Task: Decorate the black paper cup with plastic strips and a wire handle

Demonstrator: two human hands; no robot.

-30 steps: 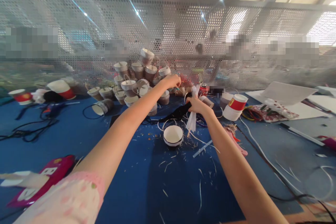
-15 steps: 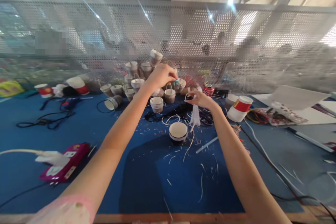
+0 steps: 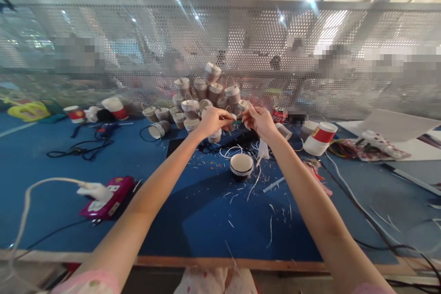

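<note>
"Surface?"
"Blue counter (image 3: 193, 239), white clippings (image 3: 230, 223), perforated screen (image 3: 155, 36) behind, stacked cups (image 3: 190, 108)."
"Hands?"
"Left hand (image 3: 214, 121): fingers pinching small green piece (image 3: 236, 122), between both hands. Right hand (image 3: 262, 122): fingers bunched, can't tell if holding anything."
"Room?"
"Blue stretch from white bowl (image 3: 241, 172) to brown front edge (image 3: 275, 264)."
"Writing?"
"Lettering on red can (image 3: 278, 115), too blurred to read."

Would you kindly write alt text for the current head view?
A person's left hand, pinching a small green item, and right hand nearly meet above a blue table; a small bowl stands nearer, stacked little pails behind.
</note>
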